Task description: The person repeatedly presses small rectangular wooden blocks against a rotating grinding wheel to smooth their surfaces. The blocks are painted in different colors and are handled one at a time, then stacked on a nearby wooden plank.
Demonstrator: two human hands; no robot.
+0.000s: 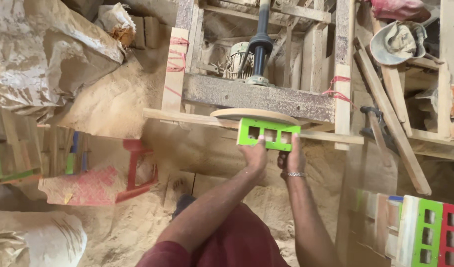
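Both hands are clamped on a bright green rectangular wooden plate with three square cutouts (268, 133) — left hand (254, 154) grips its lower left edge, right hand (292, 159) its lower right. The plate sits just above the hands, its top edge pressed up against the round flat wooden sanding disc (254, 115) on the dusty wooden machine frame (259, 97) — sawdust everywhere.

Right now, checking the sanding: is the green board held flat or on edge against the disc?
On edge: both hands press the green board upright, top edge against the disc.
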